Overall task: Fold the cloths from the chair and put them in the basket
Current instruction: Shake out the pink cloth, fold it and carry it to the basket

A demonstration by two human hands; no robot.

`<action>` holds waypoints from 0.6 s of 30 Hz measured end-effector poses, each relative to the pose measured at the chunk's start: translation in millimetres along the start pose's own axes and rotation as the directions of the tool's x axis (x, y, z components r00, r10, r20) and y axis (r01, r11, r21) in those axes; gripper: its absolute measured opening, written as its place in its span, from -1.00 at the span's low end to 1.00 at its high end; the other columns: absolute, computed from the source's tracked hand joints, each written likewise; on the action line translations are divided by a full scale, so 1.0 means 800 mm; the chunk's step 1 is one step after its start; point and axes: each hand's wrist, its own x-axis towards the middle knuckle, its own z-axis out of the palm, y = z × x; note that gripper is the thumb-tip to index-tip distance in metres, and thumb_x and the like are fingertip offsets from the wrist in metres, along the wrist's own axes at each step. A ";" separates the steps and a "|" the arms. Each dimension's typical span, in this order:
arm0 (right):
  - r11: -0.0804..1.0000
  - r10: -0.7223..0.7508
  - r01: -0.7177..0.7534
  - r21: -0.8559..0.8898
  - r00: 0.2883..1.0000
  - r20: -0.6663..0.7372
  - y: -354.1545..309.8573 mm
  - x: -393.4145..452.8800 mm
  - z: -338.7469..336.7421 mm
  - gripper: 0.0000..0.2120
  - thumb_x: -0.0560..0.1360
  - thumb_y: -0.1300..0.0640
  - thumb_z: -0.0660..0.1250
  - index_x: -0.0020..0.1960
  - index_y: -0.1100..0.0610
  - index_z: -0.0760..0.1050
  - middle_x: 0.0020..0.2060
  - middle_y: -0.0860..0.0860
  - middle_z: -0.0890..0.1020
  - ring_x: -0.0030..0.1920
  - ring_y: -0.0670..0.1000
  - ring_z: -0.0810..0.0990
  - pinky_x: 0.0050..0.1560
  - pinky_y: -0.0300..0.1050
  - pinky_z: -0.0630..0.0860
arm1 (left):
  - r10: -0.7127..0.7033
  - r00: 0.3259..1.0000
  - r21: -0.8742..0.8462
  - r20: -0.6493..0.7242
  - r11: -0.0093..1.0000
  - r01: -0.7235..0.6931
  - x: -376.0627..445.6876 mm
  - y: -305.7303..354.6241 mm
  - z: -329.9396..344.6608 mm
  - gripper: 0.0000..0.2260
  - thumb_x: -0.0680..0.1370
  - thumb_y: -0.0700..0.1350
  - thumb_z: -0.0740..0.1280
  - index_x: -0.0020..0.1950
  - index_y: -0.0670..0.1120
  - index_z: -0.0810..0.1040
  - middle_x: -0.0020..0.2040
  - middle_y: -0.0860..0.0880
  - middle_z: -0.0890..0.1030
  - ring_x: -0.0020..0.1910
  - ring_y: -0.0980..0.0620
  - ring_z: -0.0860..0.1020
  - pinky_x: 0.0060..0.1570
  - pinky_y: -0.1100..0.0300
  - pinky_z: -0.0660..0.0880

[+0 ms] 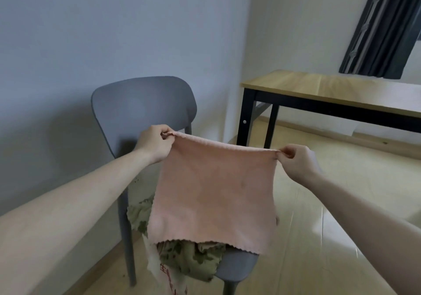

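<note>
A pink cloth (214,194) hangs flat in the air above the grey chair (143,105). My left hand (155,143) pinches its top left corner and my right hand (298,160) pinches its top right corner, stretching the upper edge taut. Under it, on the chair seat, lies a crumpled olive patterned cloth (193,262) and a white cloth with red print (164,276) that droops over the seat's front edge. The pink cloth hides most of the seat. No basket is in view.
A wooden table with black legs (319,89) stands to the right behind the chair. A dark curtain (385,26) hangs at the upper right. Pale wall runs behind the chair, and glossy light floor (330,237) spreads to the right.
</note>
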 end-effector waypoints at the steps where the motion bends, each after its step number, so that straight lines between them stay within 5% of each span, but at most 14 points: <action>1: 1.000 -0.012 0.013 -0.010 1.000 0.023 0.002 -0.013 -0.003 -0.82 0.63 0.13 0.33 -0.05 0.04 0.70 -0.16 -0.09 0.70 -0.15 -0.13 0.62 -0.27 -0.27 0.41 | 0.025 1.000 0.002 0.011 1.000 -0.025 -0.013 -0.002 -0.006 -0.85 0.64 -0.09 0.31 -0.05 -0.02 0.67 -0.15 0.01 0.66 -0.13 -0.05 0.57 -0.28 0.27 0.39; 5: 0.998 -0.055 0.057 -0.027 0.996 0.077 0.010 -0.071 -0.012 -0.78 0.59 0.16 0.35 -0.18 0.01 0.68 -0.20 -0.13 0.73 -0.10 -0.20 0.65 -0.22 -0.25 0.46 | 0.078 0.995 0.007 0.055 0.997 -0.079 -0.070 -0.014 -0.024 -0.84 0.63 -0.12 0.33 -0.09 0.03 0.67 -0.24 0.08 0.66 -0.25 0.04 0.58 -0.30 0.22 0.43; 10: 0.992 -0.097 0.109 -0.067 0.982 0.159 0.038 -0.128 -0.010 -0.79 0.57 0.22 0.38 -0.10 -0.05 0.69 -0.20 -0.20 0.72 -0.11 -0.21 0.66 -0.14 -0.30 0.48 | 0.104 0.989 0.004 0.108 0.994 -0.105 -0.132 -0.044 -0.025 -0.83 0.64 -0.12 0.35 -0.08 0.09 0.67 -0.24 0.08 0.69 -0.26 0.04 0.63 -0.22 0.08 0.55; 14: 0.984 -0.119 0.144 -0.105 0.970 0.212 0.067 -0.165 -0.001 -0.74 0.57 0.29 0.35 -0.09 -0.04 0.69 -0.24 -0.20 0.72 -0.15 -0.19 0.67 -0.08 -0.23 0.57 | 0.103 0.988 0.021 0.112 0.994 -0.106 -0.169 -0.064 -0.013 -0.83 0.64 -0.12 0.35 -0.04 0.11 0.68 -0.28 0.13 0.66 -0.41 0.16 0.53 -0.47 0.37 0.34; 18: 0.960 -0.187 0.241 -0.146 0.933 0.308 0.084 -0.189 0.005 -0.77 0.56 0.35 0.37 -0.04 0.06 0.71 -0.20 -0.15 0.72 -0.13 -0.16 0.66 -0.06 -0.34 0.56 | 0.119 0.981 0.031 0.153 0.992 -0.125 -0.191 -0.090 0.003 -0.85 0.62 -0.14 0.39 0.05 0.10 0.70 -0.03 0.20 0.69 -0.07 0.23 0.61 -0.09 0.29 0.52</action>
